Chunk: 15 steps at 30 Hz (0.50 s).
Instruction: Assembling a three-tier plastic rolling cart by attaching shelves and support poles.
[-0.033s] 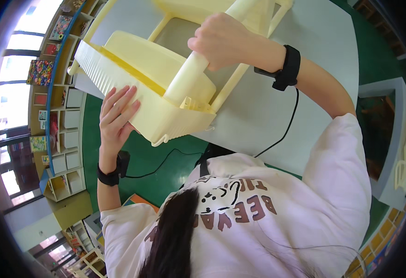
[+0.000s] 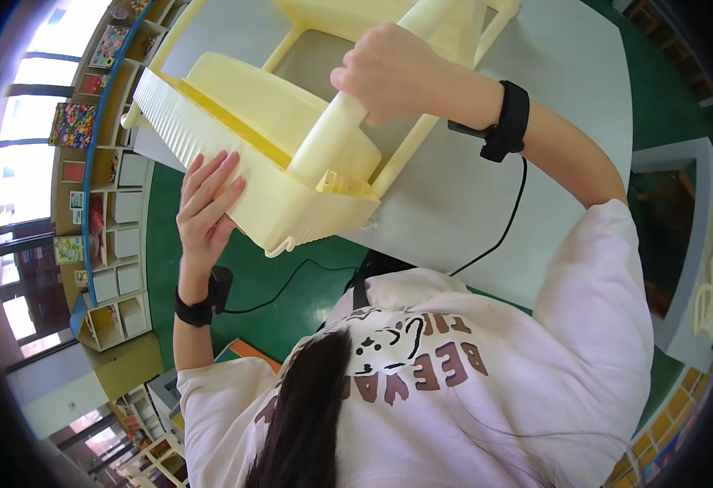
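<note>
A pale yellow plastic rack (image 2: 287, 154), with basket-like tiers and round tubes, lies tilted over the table in the upper middle. My right hand (image 2: 389, 73) is closed in a fist round a thick pale yellow tube (image 2: 324, 142), which slants down into the near tier between its walls. My left hand (image 2: 208, 199) grips the near tier's ribbed outer wall at its lower left; its fingers lie stretched along the wall and the thumb is mostly hidden. A small hook-shaped lug sticks out at the tier's bottom corner. The rack's far end runs out of view at the top.
The light grey table (image 2: 470, 211) reaches to the right under the rack. Black cables (image 2: 507, 224) hang from the black bands on both my wrists. Shelves with bins (image 2: 120, 228) curve along the left, over a green floor (image 2: 165, 268). A grey-framed unit (image 2: 694, 244) stands at the right.
</note>
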{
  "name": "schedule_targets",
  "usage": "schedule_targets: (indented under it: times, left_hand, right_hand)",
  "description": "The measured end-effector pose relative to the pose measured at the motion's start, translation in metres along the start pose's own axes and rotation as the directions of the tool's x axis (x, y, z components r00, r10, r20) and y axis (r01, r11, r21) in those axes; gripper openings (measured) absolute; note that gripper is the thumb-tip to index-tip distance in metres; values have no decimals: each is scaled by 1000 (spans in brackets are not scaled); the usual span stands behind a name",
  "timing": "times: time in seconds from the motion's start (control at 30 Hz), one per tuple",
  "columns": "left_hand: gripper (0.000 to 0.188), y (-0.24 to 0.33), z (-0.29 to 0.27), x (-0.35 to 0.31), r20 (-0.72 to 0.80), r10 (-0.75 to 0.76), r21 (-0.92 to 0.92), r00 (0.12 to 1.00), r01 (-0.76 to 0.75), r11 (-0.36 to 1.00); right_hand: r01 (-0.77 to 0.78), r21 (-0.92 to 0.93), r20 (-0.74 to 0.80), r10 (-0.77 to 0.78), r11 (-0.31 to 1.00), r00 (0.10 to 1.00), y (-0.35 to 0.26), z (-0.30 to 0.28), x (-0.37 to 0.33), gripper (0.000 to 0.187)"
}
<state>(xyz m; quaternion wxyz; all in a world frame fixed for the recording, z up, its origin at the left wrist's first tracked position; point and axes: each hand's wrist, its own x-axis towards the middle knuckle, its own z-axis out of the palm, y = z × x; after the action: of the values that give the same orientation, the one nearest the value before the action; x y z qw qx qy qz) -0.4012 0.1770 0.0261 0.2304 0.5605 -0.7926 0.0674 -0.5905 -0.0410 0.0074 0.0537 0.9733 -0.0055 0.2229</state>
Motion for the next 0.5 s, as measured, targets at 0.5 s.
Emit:
schedule_targets:
  times: [0.5]
  left_hand:
    - [60, -5, 3, -36, -200, -271, -100, 942, 255, 962]
  right_hand:
    - [-24, -101, -371, -15, 995, 928, -27, 8, -1, 16]
